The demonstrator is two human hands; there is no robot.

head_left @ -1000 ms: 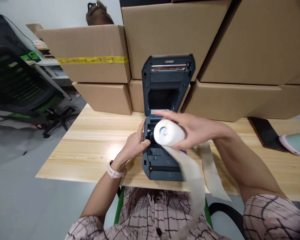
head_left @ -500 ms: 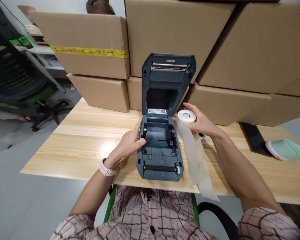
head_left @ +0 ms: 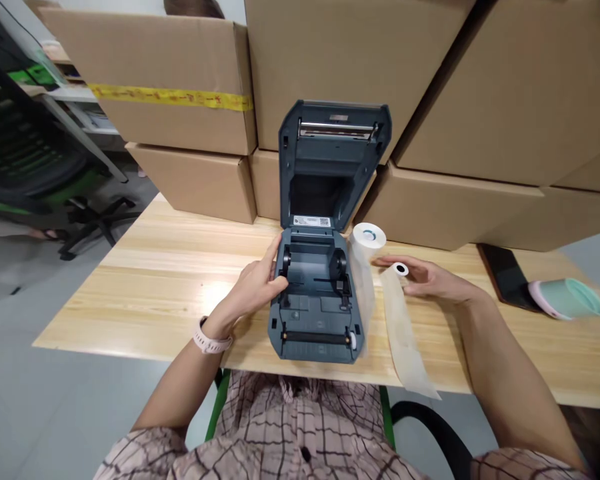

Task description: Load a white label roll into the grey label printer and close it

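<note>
A dark grey label printer (head_left: 313, 303) stands on the table with its lid (head_left: 325, 160) raised. My left hand (head_left: 257, 285) grips the printer's left side, thumb over the rim. Beside the printer's right edge sits a larger white roll (head_left: 369, 236), its pale strip hanging along the printer. My right hand (head_left: 427, 277) is around a small roll (head_left: 400, 269) with a dark core, its fingers apart on either side. From that small roll a long translucent strip (head_left: 405, 340) runs down past the table's front edge.
Cardboard boxes (head_left: 180, 127) are stacked along the back of the wooden table (head_left: 155, 287). At the right lie a black phone (head_left: 505, 277) and a mint-green cup-like object (head_left: 570, 298). An office chair (head_left: 35, 153) stands at the left; a person's head shows behind the boxes.
My right hand has let go of the larger white roll and moved down and right to the small roll. The larger roll's strip now lies closer to the printer. My left hand keeps its hold.
</note>
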